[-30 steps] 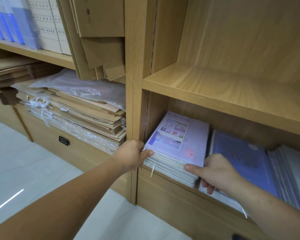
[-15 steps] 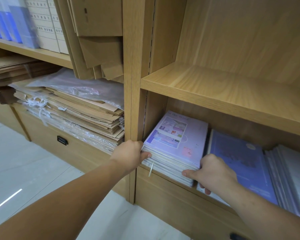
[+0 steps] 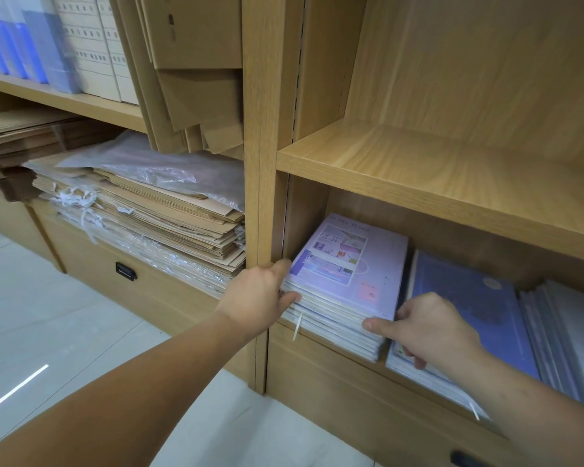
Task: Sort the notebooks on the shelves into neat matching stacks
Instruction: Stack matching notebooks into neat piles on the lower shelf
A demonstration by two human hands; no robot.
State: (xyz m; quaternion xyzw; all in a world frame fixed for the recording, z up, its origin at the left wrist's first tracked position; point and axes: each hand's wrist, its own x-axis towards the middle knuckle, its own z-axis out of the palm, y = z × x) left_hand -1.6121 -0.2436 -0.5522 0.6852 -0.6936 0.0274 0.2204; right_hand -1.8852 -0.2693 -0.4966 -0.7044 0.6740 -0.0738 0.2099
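Notebooks, a pale lilac stack [image 3: 346, 281], lie in the lower shelf bay [image 3: 452, 210], clasped between both outstretched arms: left hand [image 3: 257, 298] grips its near-left corner, thumb beneath; right hand [image 3: 429, 328] pinches the near-right corner, fingers curled beside the blue stack [image 3: 469, 315].

You have the left hand [image 3: 257, 296] at the left front corner of the notebook stack [image 3: 348, 274], low centre of frame, and the right hand [image 3: 429, 328] at its right front corner. A second stack [image 3: 479, 308] lies just right; paper bags [image 3: 155, 224] fill the left bay.
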